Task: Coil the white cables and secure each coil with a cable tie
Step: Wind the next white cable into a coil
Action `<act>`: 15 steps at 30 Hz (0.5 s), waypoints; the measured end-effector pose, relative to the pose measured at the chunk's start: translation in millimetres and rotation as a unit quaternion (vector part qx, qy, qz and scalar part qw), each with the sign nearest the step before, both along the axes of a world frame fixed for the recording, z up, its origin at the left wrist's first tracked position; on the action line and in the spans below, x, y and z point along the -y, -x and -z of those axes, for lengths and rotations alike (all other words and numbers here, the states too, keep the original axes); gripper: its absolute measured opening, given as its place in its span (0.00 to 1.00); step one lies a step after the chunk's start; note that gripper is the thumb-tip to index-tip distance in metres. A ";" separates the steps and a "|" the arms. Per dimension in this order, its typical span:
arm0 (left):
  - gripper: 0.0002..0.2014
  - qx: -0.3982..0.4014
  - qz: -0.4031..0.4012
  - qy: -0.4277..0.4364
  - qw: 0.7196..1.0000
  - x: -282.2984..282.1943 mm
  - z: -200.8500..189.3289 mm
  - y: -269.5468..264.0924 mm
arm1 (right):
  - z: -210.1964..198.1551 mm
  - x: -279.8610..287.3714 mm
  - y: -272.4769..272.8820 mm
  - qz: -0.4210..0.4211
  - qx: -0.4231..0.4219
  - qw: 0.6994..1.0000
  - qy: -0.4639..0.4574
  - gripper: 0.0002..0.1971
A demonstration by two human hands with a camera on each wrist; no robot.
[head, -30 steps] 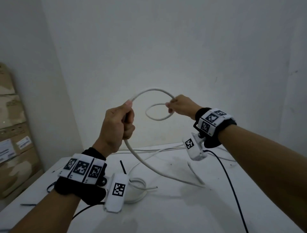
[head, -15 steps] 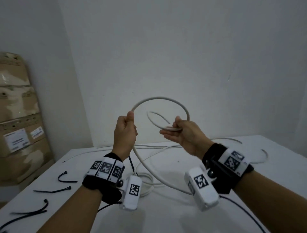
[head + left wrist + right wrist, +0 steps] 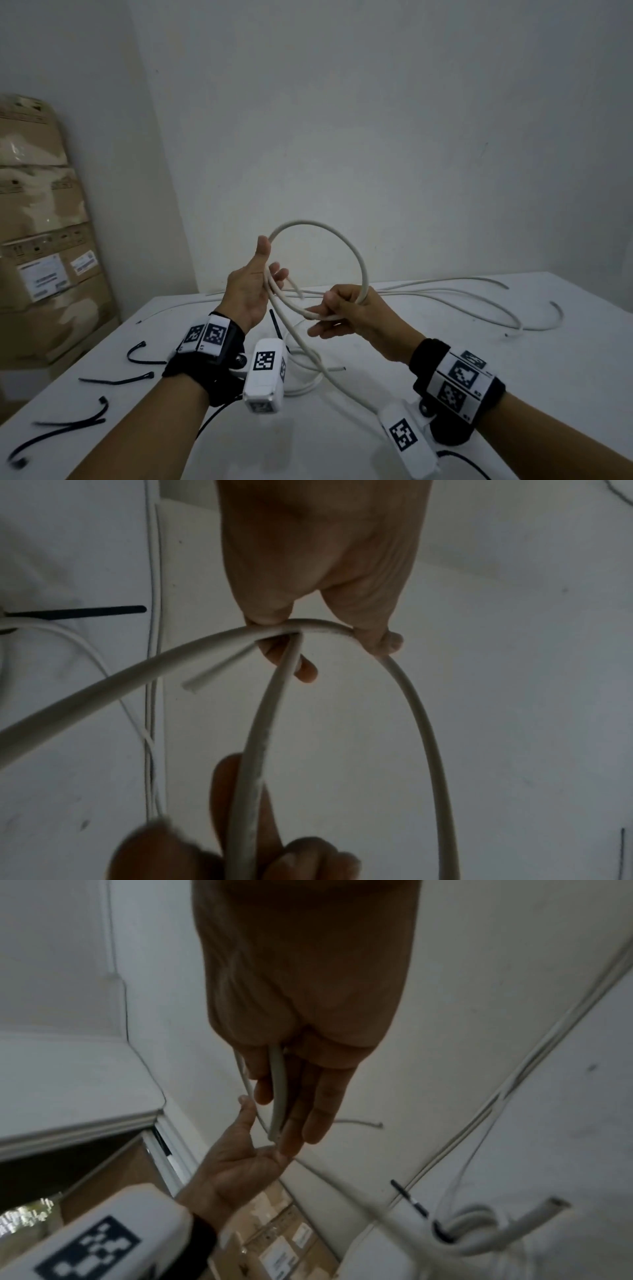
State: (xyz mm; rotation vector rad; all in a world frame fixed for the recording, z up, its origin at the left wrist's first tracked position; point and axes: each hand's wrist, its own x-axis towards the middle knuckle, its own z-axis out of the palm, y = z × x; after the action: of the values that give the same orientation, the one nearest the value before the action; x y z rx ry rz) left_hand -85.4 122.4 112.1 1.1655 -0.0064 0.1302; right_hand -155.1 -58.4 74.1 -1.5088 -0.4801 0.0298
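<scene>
A white cable arcs in a loop above the table between my hands. My left hand is raised with the thumb up and the fingers straight. The loop's strands lie across its palm in the crook of the thumb. My right hand grips the bottom of the loop just beside the left fingers, with thumb and fingers curled round the strands. In the left wrist view the cable runs under my fingertips. The right wrist view shows a cable end lying along the right fingers. The cable's tail drops to the white table.
Several black cable ties lie on the table's left side. A small coiled cable sits behind my left wrist. More loose white cables sprawl along the back and right. Cardboard boxes stand against the left wall.
My left hand has gone from a fist round the cable to straight fingers. The right hand has brought the loop's lower strands over to the left palm, so the hands are closer.
</scene>
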 end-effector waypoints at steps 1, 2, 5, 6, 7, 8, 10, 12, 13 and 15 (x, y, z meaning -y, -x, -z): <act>0.28 0.004 -0.011 -0.016 1.000 -0.5 0.4 0.0 | 1.7 3.2 0.1 0.003 -0.002 1.000 0.026 0.13; 0.24 0.011 -0.024 -0.040 0.999 -1.0 1.3 0.1 | 2.9 7.0 0.0 0.009 -0.009 0.999 0.046 0.12; 0.23 0.049 -0.036 -0.128 0.990 -0.6 4.4 2.1 | 2.8 17.8 -1.7 0.058 -0.061 0.996 0.016 0.12; 0.24 0.061 -0.034 -0.154 0.986 0.5 4.8 3.7 | 1.2 19.5 -4.5 0.078 -0.073 0.994 -0.015 0.12; 0.24 0.066 -0.028 -0.174 0.982 2.0 5.0 5.6 | -2.4 19.6 -8.5 0.101 -0.080 0.990 -0.049 0.13; 0.25 0.066 -0.018 -0.188 0.980 3.9 5.1 8.1 | -6.6 18.5 -13.1 0.131 -0.084 0.984 -0.083 0.11; 0.25 0.061 0.006 -0.188 0.980 7.0 4.6 13.4 | -17.3 16.1 -21.8 0.193 -0.082 0.971 -0.113 0.09; 0.25 0.054 0.018 -0.169 0.984 8.0 4.2 16.5 | -25.6 16.4 -26.7 0.208 -0.062 0.972 -0.086 0.08; 0.25 0.056 0.019 -0.165 0.984 7.7 3.4 18.0 | -28.5 17.9 -28.6 0.201 -0.047 0.976 -0.067 0.08; 0.25 0.077 0.019 -0.187 0.979 7.6 4.1 20.3 | -33.6 20.4 -29.8 0.175 0.000 0.984 -0.007 0.09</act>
State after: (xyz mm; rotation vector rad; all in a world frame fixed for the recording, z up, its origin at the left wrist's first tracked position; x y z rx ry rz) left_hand -105.7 114.8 108.0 1.5271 -0.1961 0.1909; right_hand -125.3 -78.8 107.7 -1.5607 -0.2079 -0.2482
